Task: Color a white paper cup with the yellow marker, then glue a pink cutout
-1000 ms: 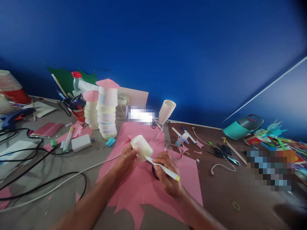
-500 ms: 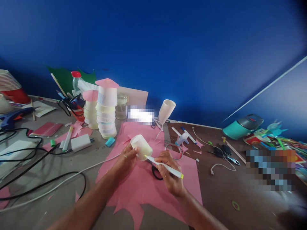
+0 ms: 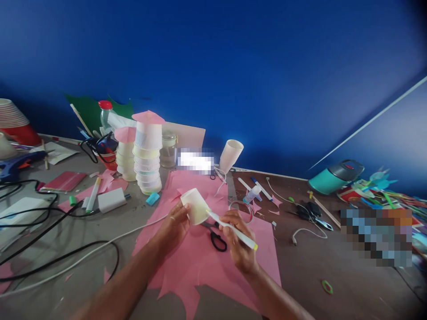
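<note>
Deep blue wall rises behind a cluttered craft table (image 3: 333,275), half grey, half brown, with a large sheet of pink paper (image 3: 203,262) spread before the person. Above that sheet the left hand (image 3: 175,226) grips a pale yellowish-white paper cup (image 3: 195,205), fingers and thumb wrapped round its lower part. The cup is tipped over, its long axis slanting from lower right to upper left, the rim turned up and away toward the far left. It looks plain, slightly translucent, with no print. The right hand (image 3: 238,242) is closed round a white marker (image 3: 231,230) with a yellow-green end cap; the marker slants from that cap at lower right up to its tip at upper left, where the tip touches the cup's side. Black-handled scissors (image 3: 216,240) lie on the pink paper just beneath both hands. Farther back stands a stack of cups (image 3: 147,158) capped with a pink paper disc, and a roll of clear tape (image 3: 242,209) lies near the right hand.
</note>
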`<state>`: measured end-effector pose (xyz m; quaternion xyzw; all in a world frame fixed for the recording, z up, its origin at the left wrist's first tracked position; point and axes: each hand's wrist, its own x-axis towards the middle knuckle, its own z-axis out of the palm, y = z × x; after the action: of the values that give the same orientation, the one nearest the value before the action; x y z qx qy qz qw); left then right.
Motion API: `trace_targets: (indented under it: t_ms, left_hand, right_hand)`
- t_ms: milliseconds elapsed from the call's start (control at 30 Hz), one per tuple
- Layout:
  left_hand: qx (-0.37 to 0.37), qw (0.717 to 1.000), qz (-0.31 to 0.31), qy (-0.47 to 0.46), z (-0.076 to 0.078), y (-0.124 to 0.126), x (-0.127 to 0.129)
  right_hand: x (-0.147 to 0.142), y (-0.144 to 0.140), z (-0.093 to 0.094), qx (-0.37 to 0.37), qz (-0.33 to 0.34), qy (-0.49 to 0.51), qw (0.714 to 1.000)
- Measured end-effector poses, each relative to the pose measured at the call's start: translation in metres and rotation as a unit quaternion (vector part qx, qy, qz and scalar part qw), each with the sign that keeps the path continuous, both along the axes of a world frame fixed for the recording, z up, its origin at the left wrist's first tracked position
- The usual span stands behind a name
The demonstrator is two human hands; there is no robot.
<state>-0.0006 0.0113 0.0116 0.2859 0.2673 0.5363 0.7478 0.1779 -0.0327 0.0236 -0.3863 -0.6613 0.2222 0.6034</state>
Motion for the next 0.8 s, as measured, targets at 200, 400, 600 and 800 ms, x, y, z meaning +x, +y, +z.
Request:
trace_targets:
  t_ms: [200,400,600,800]
  left_hand:
    - [-0.040,0.999,-0.002,-0.021,-0.0070,0.0002,-0.0011]
    - [-0.035,0.999,-0.019,-0.018,-0.0062,0.0002,-0.0010]
    - [-0.058,0.998,-0.022,-0.017,-0.0026,-0.0010,0.0003]
    - [-0.039,0.999,-0.032,-0.014,-0.0023,-0.0039,0.0001]
  right_hand:
    - [-0.0001,-0.0001,-0.0027,-0.056,-0.028,0.060,0.996]
    - [-0.0004,-0.0010,-0.0074,-0.080,-0.005,0.070,0.994]
    - [0.0006,-0.0007,-0.0072,-0.074,0.019,0.055,0.996]
    - [-0.0009,-0.0009,-0.0027,-0.060,0.012,0.073,0.995]
